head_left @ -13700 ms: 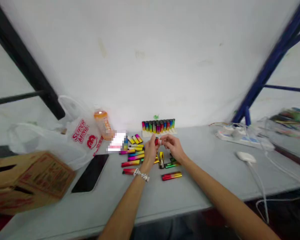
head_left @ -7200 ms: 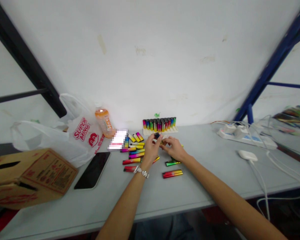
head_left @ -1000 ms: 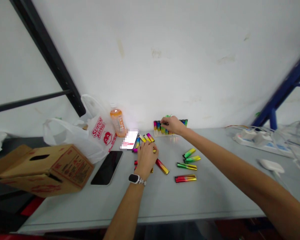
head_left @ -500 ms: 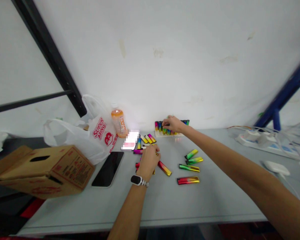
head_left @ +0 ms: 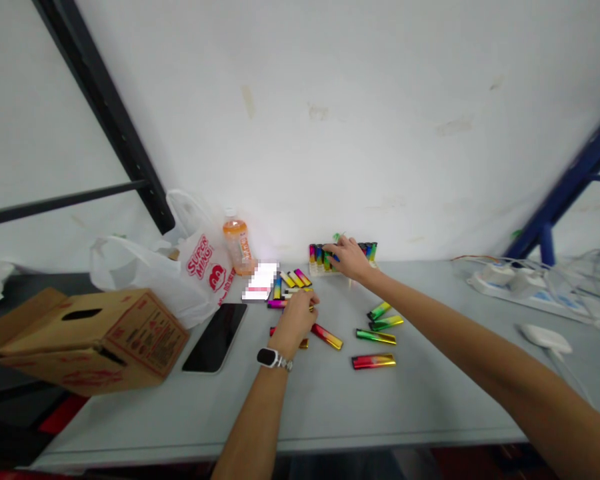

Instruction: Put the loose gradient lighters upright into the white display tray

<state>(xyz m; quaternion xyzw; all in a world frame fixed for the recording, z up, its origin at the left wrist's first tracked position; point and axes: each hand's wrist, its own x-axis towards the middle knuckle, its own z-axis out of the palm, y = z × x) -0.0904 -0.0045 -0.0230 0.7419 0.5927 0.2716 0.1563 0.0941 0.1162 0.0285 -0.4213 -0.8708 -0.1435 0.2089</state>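
Observation:
Shiny multicoloured lighters [head_left: 312,253] stand upright in a row in a pale holder [head_left: 314,271] against the wall. My right hand [head_left: 351,257] is over this row, its fingers closed at the top of a green-and-yellow lighter [head_left: 327,261]; the palm hides part of the row. My left hand [head_left: 300,316] is over a loose pile of lighters [head_left: 287,280], fingers curled together, with a bit of gold showing at the fingertips. Beside it lies a red-and-gold lighter [head_left: 327,337]. Several more lie to the right, among them a green one [head_left: 376,337] and a red one [head_left: 373,361].
A black phone [head_left: 215,338], cardboard box [head_left: 85,341], white plastic bag [head_left: 180,283] and orange drink bottle [head_left: 239,243] stand or lie on the left. A blurred white card [head_left: 261,280] is near the pile. A power strip [head_left: 540,297] and white charger [head_left: 547,339] with cables are on the right.
My right hand has shifted slightly down and to the right over the row, its fingers still at the lighters. My left hand stays at the pile. The view has moved slightly.

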